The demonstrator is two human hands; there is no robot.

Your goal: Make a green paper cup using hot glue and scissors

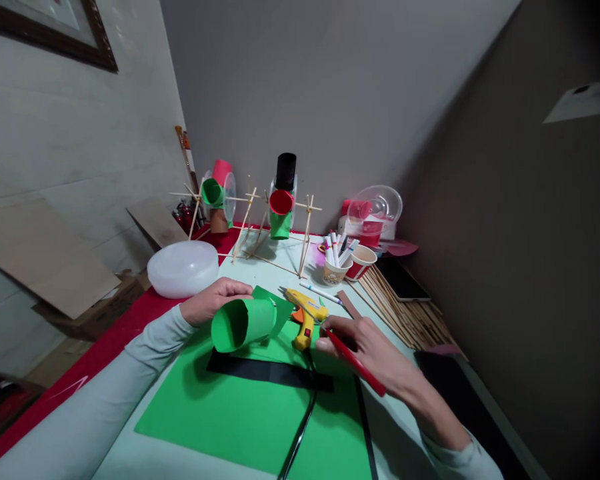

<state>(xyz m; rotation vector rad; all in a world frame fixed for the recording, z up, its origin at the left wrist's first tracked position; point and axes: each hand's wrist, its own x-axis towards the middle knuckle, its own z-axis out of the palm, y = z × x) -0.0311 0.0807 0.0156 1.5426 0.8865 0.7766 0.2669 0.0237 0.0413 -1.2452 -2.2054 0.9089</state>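
While the left hand (213,303) steadies a green paper tube (243,323) from its far side, the right hand (367,343) is bent around a red-handled tool (355,363). Seen from the head camera, the left grip is narrow, pinching the tube near its rear edge, perhaps so the round mouth keeps its shape; the thumb is hidden. The tube lies at the middle of the bench (130,460), over a green sheet (230,420), its mouth toward the wearer (whether its underside touches the sheet, I cannot tell).

The right grip is closed on the tool, whose handle slants back across the hand; its working end is hard to make out. Between the hands lies a yellow glue gun (306,317), likely set there to be within reach of either one. Its cord (300,430) runs toward the wearer, across a black strip (275,372).

Farther back, stick frames (307,227) carry paper-tube wheels (281,202), apparently raising them off the surface. Markers (335,250) stand in a paper cup (336,273), which presumably keeps them upright, near a bundle of thin sticks (395,307).
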